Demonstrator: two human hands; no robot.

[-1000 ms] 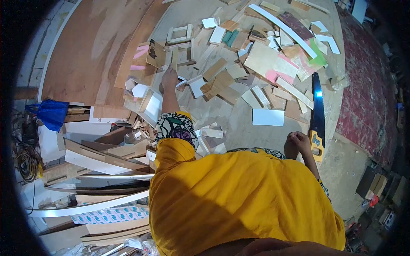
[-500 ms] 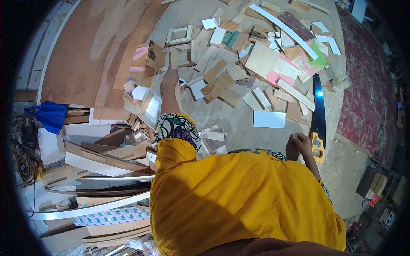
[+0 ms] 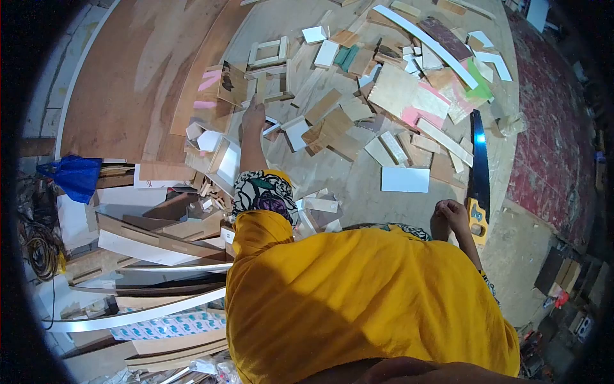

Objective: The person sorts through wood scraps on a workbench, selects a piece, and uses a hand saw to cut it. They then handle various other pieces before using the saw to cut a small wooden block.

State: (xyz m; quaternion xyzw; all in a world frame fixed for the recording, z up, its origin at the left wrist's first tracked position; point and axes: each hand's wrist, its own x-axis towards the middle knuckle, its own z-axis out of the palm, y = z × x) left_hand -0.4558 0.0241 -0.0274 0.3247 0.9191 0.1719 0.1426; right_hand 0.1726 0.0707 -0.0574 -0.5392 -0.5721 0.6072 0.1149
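At the left of the bench, my left hand (image 3: pixel 254 117) reaches forward, fingers closed around the near end of a small wood block (image 3: pixel 260 86). Right beside that block lies a small wooden frame (image 3: pixel 281 97), and a second wooden frame (image 3: pixel 268 52) sits behind it. A dark-stained board (image 3: pixel 231 84) leans to the left of the block. My right hand (image 3: pixel 451 215) is curled closed close to my body; whatever its fingers hold, if anything, is hidden. Just right of it is the yellow handle of a handsaw (image 3: pixel 478 160), and a white rectangular panel (image 3: pixel 405 180) lies farther in.
Plywood and painted offcuts (image 3: pixel 400 89) are scattered over the worktable. Large brown sheets (image 3: pixel 121 77) lie at the left. Below them, long boards and curved strips (image 3: pixel 153 313) are stacked beside me. A blue bag (image 3: pixel 73 178) hangs at the left edge.
The view has shifted very slightly. Both hands keep their places, with my left hand still on the small wood block.
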